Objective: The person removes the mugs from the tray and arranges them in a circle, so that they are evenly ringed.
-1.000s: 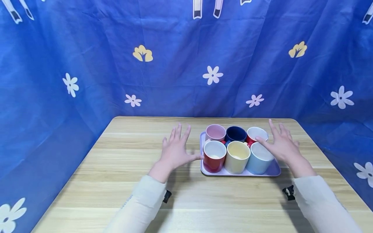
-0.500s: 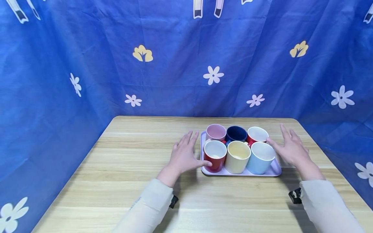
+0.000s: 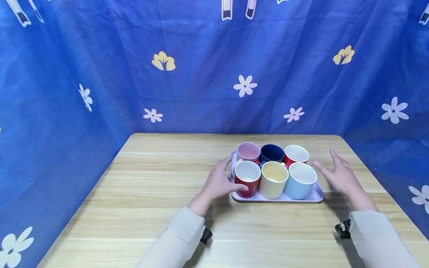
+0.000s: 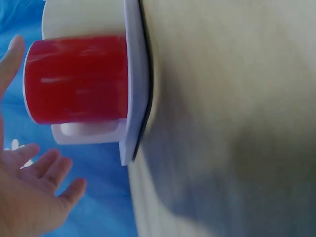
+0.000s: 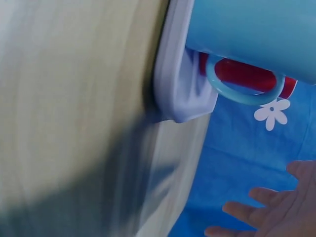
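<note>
A lavender tray (image 3: 316, 196) on the wooden table (image 3: 151, 193) carries two rows of mugs. At the back stand a pink mug (image 3: 248, 150), a navy mug (image 3: 271, 152) and a red mug with a white inside (image 3: 296, 153). In front are a red mug (image 3: 247, 178), a yellow mug (image 3: 274, 180) and a light blue mug (image 3: 301, 181). My left hand (image 3: 225, 175) is spread at the tray's left edge, its thumb by the front red mug's base. My right hand (image 3: 336, 170) hovers spread just right of the tray. The left wrist view shows the red mug (image 4: 76, 79), the tray edge (image 4: 136, 98) and spread fingers (image 4: 47, 165) apart from them.
Blue flowered cloth (image 3: 201, 74) hangs behind and along both sides of the table. The right wrist view shows the light blue mug (image 5: 256, 29), the tray's corner (image 5: 180, 94) and the table's right edge close beside it.
My left hand has moved right, up to the tray's left edge. My right hand has slid off the mugs to the tray's right side. Tray and mugs have not moved.
</note>
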`<state>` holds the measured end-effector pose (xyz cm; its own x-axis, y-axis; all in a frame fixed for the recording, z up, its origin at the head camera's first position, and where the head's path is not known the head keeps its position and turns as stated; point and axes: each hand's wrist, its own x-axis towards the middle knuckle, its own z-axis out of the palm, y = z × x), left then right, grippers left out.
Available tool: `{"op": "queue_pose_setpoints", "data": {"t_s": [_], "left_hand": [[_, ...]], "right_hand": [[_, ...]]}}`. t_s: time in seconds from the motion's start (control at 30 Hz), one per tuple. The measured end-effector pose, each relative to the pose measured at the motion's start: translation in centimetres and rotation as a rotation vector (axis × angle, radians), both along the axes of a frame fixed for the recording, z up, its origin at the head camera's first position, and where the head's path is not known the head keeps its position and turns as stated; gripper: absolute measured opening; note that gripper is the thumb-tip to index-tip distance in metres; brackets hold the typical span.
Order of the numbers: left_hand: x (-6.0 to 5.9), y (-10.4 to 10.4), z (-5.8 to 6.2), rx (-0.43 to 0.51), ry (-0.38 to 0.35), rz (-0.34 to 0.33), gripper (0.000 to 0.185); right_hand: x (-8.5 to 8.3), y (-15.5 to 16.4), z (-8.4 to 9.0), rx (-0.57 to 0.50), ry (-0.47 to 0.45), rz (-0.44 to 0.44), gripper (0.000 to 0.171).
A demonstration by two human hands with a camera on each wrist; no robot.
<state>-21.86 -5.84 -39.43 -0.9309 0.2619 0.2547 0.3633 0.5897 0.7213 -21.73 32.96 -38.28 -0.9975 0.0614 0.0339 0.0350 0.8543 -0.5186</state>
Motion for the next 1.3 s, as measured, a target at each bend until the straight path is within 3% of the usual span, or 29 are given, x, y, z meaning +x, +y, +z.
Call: {"op": "queue_pose_setpoints", "data": {"t_s": [0.2, 0.43, 0.8, 1.3], "left_hand": [[0.0, 0.6, -0.8, 0.193, -0.057, 0.015, 0.100], [0.4, 1.3, -1.3, 0.306, -0.082, 0.036, 0.091], [0.4, 2.0, -1.8, 0.310, -0.064, 0.057, 0.085], [0.6, 2.7, -2.1, 0.283, -0.030, 0.090, 0.089]], "right_hand": [[0.2, 0.5, -0.9, -0.061, 0.005, -0.014, 0.093], [0.5, 1.0, -1.8, -0.156, -0.020, -0.042, 0.095], [1.3, 1.8, -3.7, -0.430, -0.123, -0.099, 0.098], [2.5, 2.5, -5.3, -0.696, -0.248, -0.063, 0.087]]}}
